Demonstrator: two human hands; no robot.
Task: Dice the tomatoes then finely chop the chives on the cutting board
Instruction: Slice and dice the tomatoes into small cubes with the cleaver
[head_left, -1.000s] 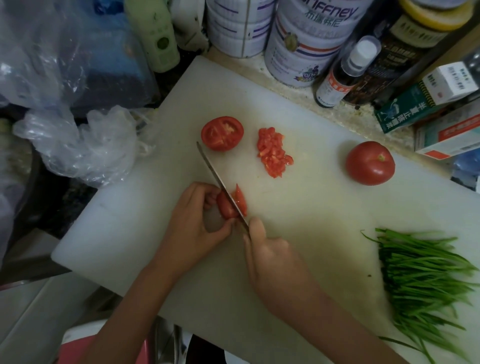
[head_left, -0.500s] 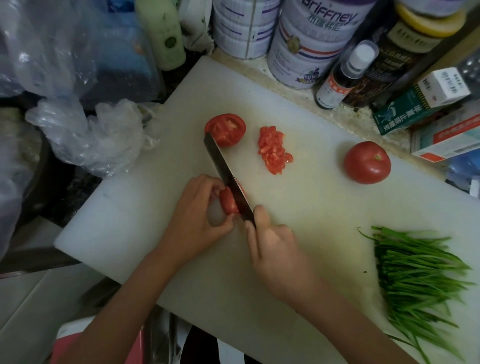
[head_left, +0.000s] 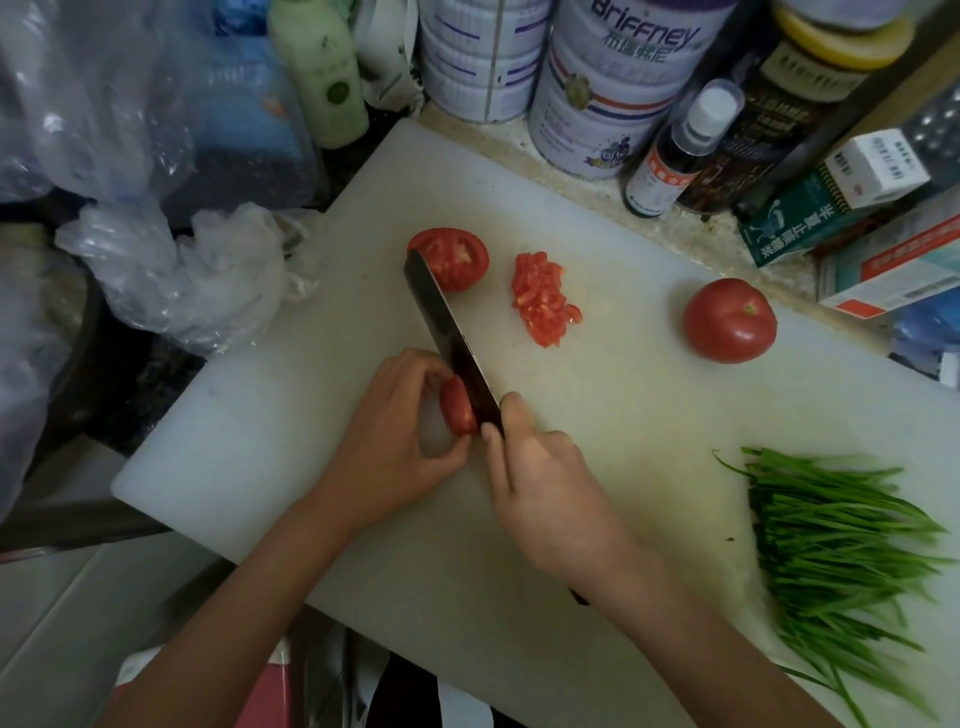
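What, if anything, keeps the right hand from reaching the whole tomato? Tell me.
Likely yes, it can: only bare cutting board lies between the right hand and the whole tomato, though that hand grips the knife.

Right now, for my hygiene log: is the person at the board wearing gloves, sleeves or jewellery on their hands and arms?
No. The left hand and right hand are bare, no gloves. The left forearm and right forearm are uncovered to the frame edge, no sleeve. No ring, watch or bracelet is visible.
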